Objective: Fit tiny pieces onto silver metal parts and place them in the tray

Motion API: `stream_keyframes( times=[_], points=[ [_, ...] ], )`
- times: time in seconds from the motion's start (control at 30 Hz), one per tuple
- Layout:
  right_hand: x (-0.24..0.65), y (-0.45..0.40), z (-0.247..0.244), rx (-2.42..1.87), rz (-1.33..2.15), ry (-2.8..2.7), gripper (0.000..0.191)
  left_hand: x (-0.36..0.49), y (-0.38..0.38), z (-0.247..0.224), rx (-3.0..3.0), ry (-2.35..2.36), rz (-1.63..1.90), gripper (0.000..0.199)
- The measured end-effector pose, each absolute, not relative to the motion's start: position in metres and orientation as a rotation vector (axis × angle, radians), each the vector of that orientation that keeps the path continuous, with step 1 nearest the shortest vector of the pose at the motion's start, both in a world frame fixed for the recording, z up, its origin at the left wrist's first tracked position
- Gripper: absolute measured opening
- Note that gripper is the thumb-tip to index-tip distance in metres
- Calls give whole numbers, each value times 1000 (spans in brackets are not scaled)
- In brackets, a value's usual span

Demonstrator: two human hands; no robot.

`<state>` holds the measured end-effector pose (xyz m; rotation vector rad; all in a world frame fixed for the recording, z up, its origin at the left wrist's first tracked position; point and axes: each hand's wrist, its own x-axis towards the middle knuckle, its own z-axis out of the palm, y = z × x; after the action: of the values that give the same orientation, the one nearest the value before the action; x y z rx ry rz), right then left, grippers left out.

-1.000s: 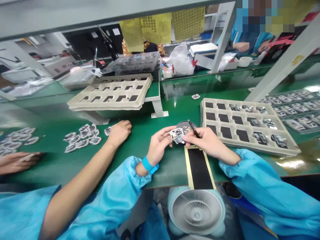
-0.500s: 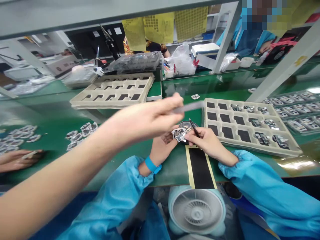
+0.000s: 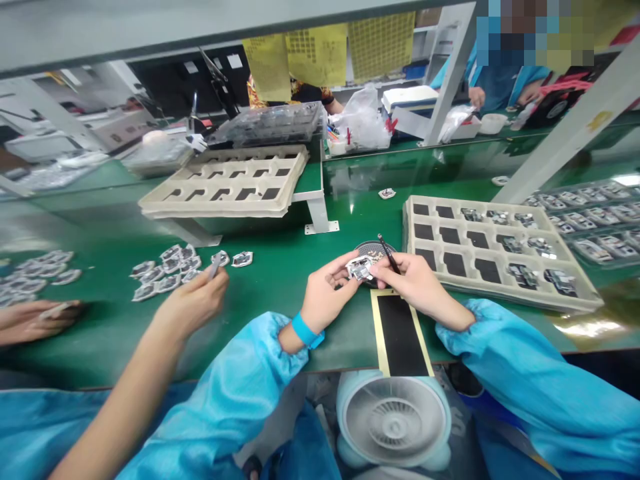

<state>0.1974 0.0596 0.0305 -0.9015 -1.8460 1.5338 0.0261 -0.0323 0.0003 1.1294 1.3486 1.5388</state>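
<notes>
Between the thumb and fingers of my left hand [image 3: 327,293], which wears a blue wristband, is a small white-framed electronic part [image 3: 360,268] with a circuit board. My right hand [image 3: 415,283] is closed around a slim black stick-like tool [image 3: 389,253] that points up and away; its exact kind is unclear. The thumb and fingertips of that hand touch the part's right side. Just behind the part lies a round dark dish [image 3: 369,247] with small brass-coloured pieces, partly hidden by my hands. Nearer me, a black pad with yellow edges [image 3: 400,333] lies at the table's front.
To the right, a beige tray [image 3: 505,293] has circuit boards in some pockets. Another tray [image 3: 215,207] sits on a raised stand. Several white-framed parts [image 3: 170,267] lie left, where a co-worker's hand [image 3: 195,307] holds a thin piece. A fan [image 3: 395,423] is below the table edge.
The co-worker's bare arm, stretched across in front of my hands, has drawn back to the left. Two parts left of centre are now uncovered. My hands have barely moved.
</notes>
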Motion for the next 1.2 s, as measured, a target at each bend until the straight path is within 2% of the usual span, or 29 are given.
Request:
stream_keyframes(
  times=[1.2],
  points=[
    [198, 60, 32, -898, 1615, -1818, 29, 30, -34, 3, 1167, 1431, 1570, 55]
  ],
)
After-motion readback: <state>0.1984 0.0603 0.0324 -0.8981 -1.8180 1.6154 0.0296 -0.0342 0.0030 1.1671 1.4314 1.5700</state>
